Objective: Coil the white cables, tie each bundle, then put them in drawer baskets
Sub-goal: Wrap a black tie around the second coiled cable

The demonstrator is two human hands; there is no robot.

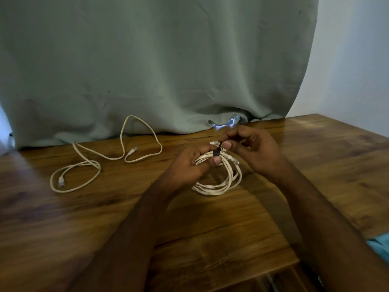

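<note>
Two hands work a black tie around a coiled white cable at the centre of the frame.

The left hand (190, 165) has its grip closed around the top of the coiled white cable (219, 182), whose lower loops rest on the wooden bench (105, 218). The right hand (254, 152) pinches the black tie (216, 151) with thumb and fingertips, just above the bundle. A second white cable (109, 159) lies loose on the bench at the left of the frame, well apart from the hands, before a grey-green curtain (157, 60).
</note>
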